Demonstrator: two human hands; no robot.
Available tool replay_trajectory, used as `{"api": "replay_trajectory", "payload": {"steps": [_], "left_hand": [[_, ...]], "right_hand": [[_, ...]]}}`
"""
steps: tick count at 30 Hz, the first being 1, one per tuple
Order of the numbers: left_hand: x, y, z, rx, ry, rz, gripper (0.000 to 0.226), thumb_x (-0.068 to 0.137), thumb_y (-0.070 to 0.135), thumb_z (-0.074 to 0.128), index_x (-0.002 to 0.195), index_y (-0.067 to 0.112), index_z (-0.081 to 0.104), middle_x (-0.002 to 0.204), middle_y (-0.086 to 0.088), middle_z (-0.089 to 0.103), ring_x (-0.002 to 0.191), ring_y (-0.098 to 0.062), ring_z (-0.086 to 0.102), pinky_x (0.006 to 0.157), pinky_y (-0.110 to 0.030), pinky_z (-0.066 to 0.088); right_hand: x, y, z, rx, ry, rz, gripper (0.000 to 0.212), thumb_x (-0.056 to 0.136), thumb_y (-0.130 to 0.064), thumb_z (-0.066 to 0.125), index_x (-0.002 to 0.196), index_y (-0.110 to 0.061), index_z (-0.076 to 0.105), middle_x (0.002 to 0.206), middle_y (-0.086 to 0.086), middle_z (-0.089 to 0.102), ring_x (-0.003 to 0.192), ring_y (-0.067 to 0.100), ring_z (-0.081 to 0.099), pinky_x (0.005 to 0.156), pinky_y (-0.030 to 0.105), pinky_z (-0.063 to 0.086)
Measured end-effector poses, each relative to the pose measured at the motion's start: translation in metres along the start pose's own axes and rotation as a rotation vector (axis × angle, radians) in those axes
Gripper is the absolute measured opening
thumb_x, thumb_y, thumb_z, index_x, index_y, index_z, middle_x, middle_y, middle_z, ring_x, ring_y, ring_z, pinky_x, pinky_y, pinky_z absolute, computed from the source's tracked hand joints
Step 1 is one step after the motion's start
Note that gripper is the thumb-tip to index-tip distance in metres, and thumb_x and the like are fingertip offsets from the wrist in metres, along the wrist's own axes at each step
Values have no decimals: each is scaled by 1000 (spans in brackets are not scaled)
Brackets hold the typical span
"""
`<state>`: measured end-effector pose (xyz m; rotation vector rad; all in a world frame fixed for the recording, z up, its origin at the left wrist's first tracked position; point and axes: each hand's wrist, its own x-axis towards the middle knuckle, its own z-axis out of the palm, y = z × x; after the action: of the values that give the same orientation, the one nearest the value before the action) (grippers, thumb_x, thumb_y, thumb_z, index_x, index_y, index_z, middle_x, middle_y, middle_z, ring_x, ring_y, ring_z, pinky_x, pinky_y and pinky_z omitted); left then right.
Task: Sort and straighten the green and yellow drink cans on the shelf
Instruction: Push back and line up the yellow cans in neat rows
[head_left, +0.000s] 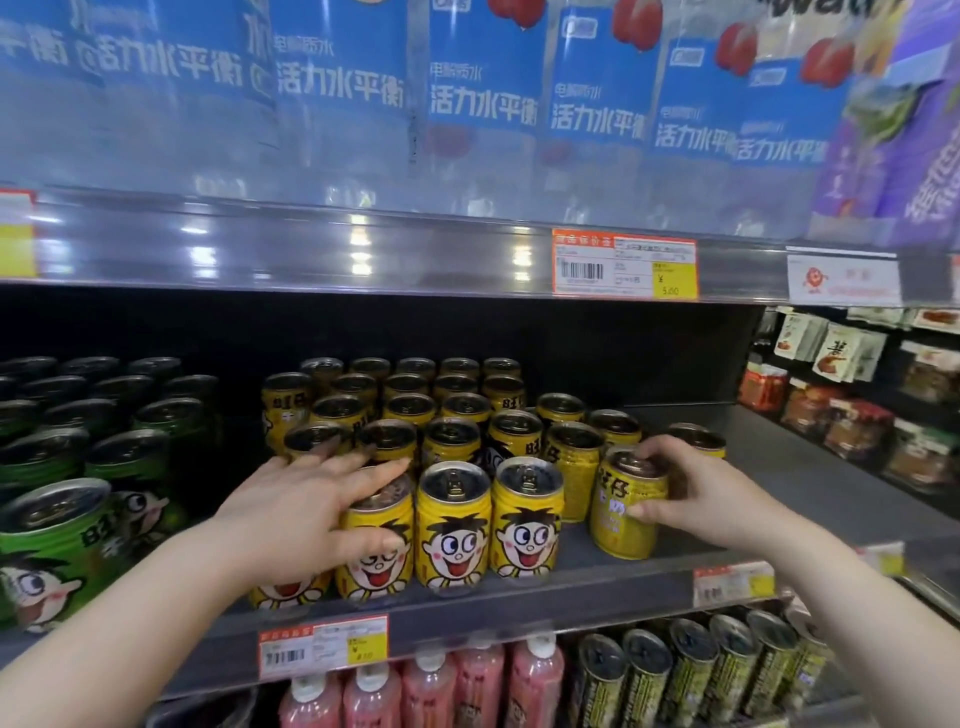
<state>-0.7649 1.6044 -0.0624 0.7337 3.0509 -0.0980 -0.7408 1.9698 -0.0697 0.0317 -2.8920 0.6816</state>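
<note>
Several yellow cans (454, 525) with a cartoon face stand in rows on the middle shelf (519, 597). Green cans (49, 545) of the same brand fill the left part of that shelf. My left hand (296, 514) lies over the front-left yellow can (376, 558), fingers spread across its top and thumb against its face. My right hand (685, 493) grips the rightmost front yellow can (626, 512), which is tilted and turned so its face label points left; fingers curl over its top and the thumb presses its side.
Blue-labelled bottles (483, 93) line the shelf above, with a price tag (623, 265) on its rail. Pink bottles (431, 686) and dark green-yellow cans (691, 670) stand below. Snack packets (841, 395) hang at the right. Bare shelf lies right of the yellow cans.
</note>
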Motion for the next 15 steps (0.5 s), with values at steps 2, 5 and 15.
{"api": "replay_trajectory", "payload": {"steps": [2,5,15], "left_hand": [[0,0,0,5,-13,-2,111,22,93,-23,128,61,-18,158,11,5,146,-19,4,115,-40,14],[0,0,0,11,-13,-6,116,22,94,-22,133,59,-15,158,12,4,146,-18,2,115,-41,13],[1,0,-1,-3,-27,-11,101,22,96,-20,118,65,-19,158,13,3,146,-17,-2,116,-42,12]], "right_hand": [[1,0,1,166,-115,-67,54,74,-26,78,116,-34,45,119,-11,55,113,11,53,97,30,44],[2,-5,3,280,-224,-107,67,68,-36,80,122,-38,41,125,-11,53,118,8,51,103,40,43],[5,-21,-5,190,-315,-105,60,76,-26,72,124,-41,39,136,-10,43,121,9,47,103,33,42]]}}
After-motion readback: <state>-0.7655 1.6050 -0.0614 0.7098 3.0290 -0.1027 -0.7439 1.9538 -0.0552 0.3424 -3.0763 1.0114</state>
